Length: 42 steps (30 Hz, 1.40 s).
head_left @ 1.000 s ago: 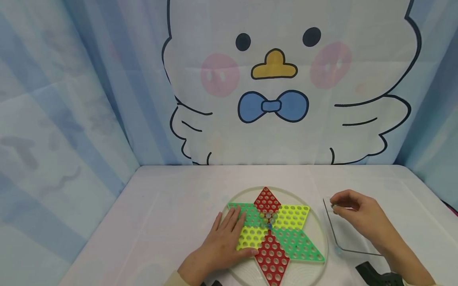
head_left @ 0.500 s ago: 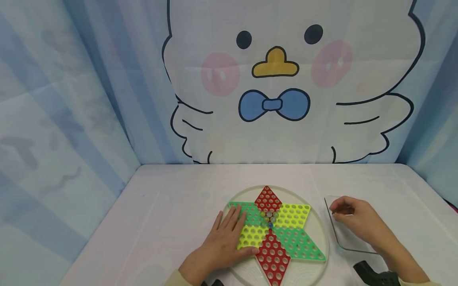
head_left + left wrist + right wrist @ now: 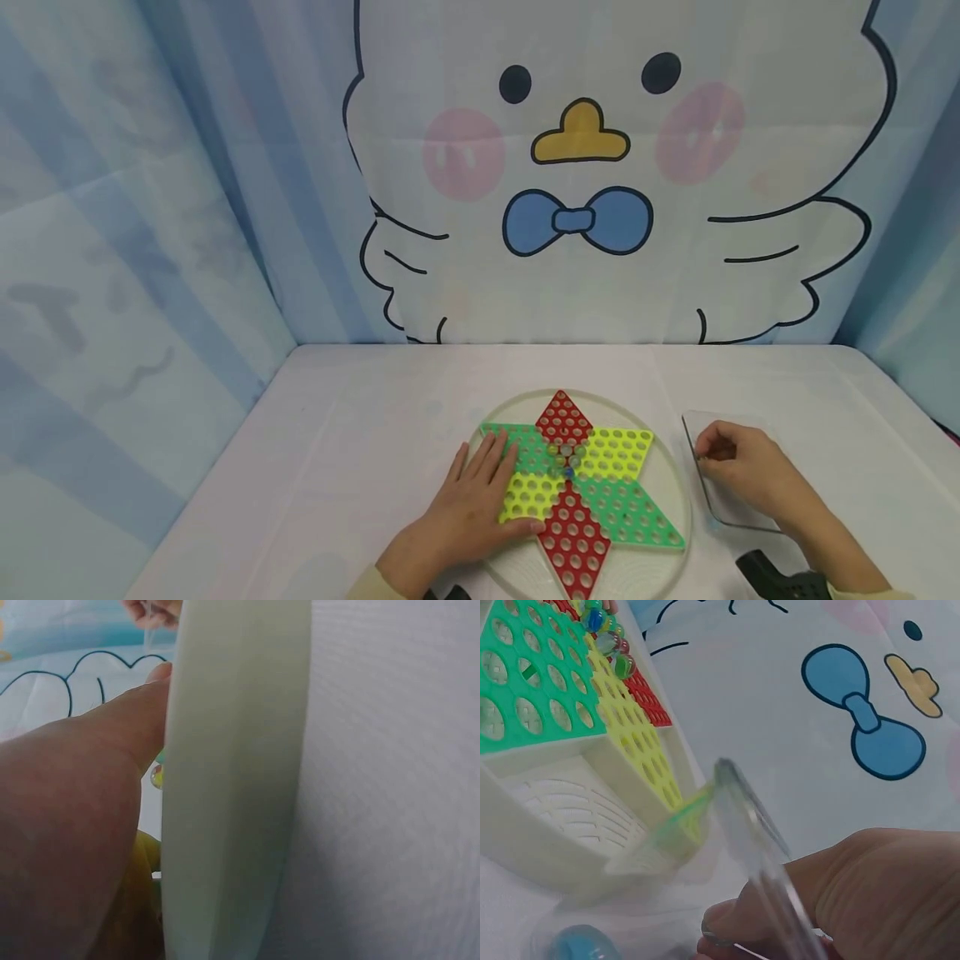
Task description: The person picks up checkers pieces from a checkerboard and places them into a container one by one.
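Note:
A round Chinese checkers board [image 3: 660,467] with a red, green and yellow star lies on the table. My left hand [image 3: 465,508] rests on its left side, fingers straight over the green and yellow points. Several glass marbles [image 3: 566,457] sit in holes near the star's middle. My right hand [image 3: 750,471] is at a clear plastic box [image 3: 750,523] right of the board, thumb and forefinger pinched together. The right wrist view shows a small glassy marble [image 3: 711,930] at those fingertips, partly hidden. A blue marble [image 3: 581,945] lies low in that view.
The box's clear wall [image 3: 757,847] stands close to the right fingers. The board's raised pale rim [image 3: 232,780] fills much of the left wrist view. White table [image 3: 360,417] surrounds the board, and a printed curtain [image 3: 570,292] hangs behind.
My right hand has lowered slightly into the box area, its fingertips drawing in; the small marble seen between them earlier is now hidden in the head view. My left hand stays on the board.

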Available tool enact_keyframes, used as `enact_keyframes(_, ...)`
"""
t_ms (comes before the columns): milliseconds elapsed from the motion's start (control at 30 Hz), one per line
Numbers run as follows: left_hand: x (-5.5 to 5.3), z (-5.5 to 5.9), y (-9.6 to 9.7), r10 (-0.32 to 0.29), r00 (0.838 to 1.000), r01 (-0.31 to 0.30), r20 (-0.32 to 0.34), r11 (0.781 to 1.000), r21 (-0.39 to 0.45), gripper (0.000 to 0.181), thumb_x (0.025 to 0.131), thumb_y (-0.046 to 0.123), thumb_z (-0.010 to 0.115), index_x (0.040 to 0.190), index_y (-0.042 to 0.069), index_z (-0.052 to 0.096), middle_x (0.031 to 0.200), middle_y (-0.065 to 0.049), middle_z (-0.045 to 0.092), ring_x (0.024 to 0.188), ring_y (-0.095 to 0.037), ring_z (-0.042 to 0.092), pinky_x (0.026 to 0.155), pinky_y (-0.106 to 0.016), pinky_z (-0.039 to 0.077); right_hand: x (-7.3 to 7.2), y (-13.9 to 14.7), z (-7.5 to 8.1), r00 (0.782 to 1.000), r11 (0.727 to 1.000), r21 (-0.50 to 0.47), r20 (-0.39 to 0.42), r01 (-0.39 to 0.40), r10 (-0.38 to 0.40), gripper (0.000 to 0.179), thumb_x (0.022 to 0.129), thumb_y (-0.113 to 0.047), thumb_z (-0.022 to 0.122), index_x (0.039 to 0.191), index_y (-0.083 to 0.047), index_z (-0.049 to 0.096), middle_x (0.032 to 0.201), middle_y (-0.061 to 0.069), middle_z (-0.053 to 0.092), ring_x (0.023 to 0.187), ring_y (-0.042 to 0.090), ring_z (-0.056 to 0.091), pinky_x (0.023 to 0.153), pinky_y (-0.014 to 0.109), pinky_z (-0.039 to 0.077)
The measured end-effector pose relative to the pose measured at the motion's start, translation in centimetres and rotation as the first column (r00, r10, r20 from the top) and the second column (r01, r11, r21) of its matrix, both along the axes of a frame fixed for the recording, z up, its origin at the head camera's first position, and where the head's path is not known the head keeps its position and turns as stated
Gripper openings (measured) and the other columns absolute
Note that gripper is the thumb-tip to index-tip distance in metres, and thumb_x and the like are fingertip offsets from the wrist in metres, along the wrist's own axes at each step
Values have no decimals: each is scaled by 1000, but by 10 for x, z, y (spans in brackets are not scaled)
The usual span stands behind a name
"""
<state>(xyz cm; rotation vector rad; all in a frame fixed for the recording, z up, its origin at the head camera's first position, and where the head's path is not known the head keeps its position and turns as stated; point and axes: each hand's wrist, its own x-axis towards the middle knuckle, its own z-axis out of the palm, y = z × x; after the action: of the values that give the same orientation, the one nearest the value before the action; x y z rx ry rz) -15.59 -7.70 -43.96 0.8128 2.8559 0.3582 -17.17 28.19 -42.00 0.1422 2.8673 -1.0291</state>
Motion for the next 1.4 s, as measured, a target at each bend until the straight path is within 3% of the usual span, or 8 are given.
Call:
enact_keyframes(333,-1,-1,1,3,1000,-3,-2,1000,-13,98,91,76,40,160,10,17,168,-10,7,156,-26,8,124,-55,11,2,3,-6,991,993,86,-99,-86,95,11,79,-1,67,88,-6,62,89,4,66,82,16,60,65,27,50)
enact_keyframes(533,-1,-2,1,6,1000,-6,-5,1000,-15,98,91,77,40,160,11,17,168,-10,7,156,-26,7,124,-55,10,4,3,3,992,996,61,-103,-67,73,10,85,-2,65,95,-4,63,95,8,67,88,22,63,70,33,53)
enact_keyframes(733,-1,-2,0,3,1000,-3,-13,1000,-12,98,91,76,40,160,10,17,168,-10,7,156,-27,7,124,-55,10,11,1,14,972,999,50,-233,-19,30,12,90,-5,65,101,-5,64,101,11,69,95,25,64,65,22,51)
enact_keyframes(800,-1,-2,1,2,1000,-2,-10,1000,-11,98,91,76,40,160,10,17,168,-10,7,156,-27,7,124,-55,10,12,-1,17,958,999,45,-285,-10,23,12,90,-5,66,102,-6,64,103,11,69,94,20,64,64,18,50)
enact_keyframes(1033,0,-1,1,0,1000,0,7,1000,-1,97,91,75,41,159,10,17,168,-11,8,156,-27,9,124,-55,10,17,-12,27,905,1000,-3,-426,-11,8,14,92,-8,68,106,-7,64,106,12,70,86,-21,48,70,6,48)
enact_keyframes(1267,-1,-1,1,-3,1000,3,-5,1000,-4,97,92,75,39,160,10,17,168,-11,8,156,-27,9,124,-55,11,17,-28,34,883,998,-51,-469,-48,18,15,94,-9,68,108,-7,65,107,11,70,88,-20,51,71,5,47)
enact_keyframes(1400,0,0,0,-3,1000,3,-1,1000,-4,97,92,76,39,160,10,16,168,-10,7,156,-26,8,124,-55,11,16,-39,38,881,994,-70,-471,-82,40,14,94,-9,67,108,-8,65,107,10,70,89,-18,52,73,6,49)
